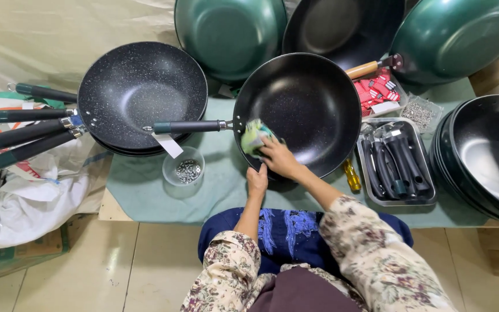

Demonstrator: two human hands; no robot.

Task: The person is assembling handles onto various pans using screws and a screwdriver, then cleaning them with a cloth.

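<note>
**Wiping the inside of a black pan**

Nearest, the left hand grips the near rim of the black pan, fingers closed on the edge to steady it. Just beyond, the right hand presses a folded green-and-yellow cloth against the pan's inner wall, close to where the dark handle joins. The step in hand looks like cleaning the pan's inside; the next stroke probably calls for a firm hold on the rim while the cloth sweeps on.

Left of the pan sits a small clear bowl of screws; right, a metal tray of handles and a yellow screwdriver. Farther back stand a speckled pan stack and green pans.
</note>
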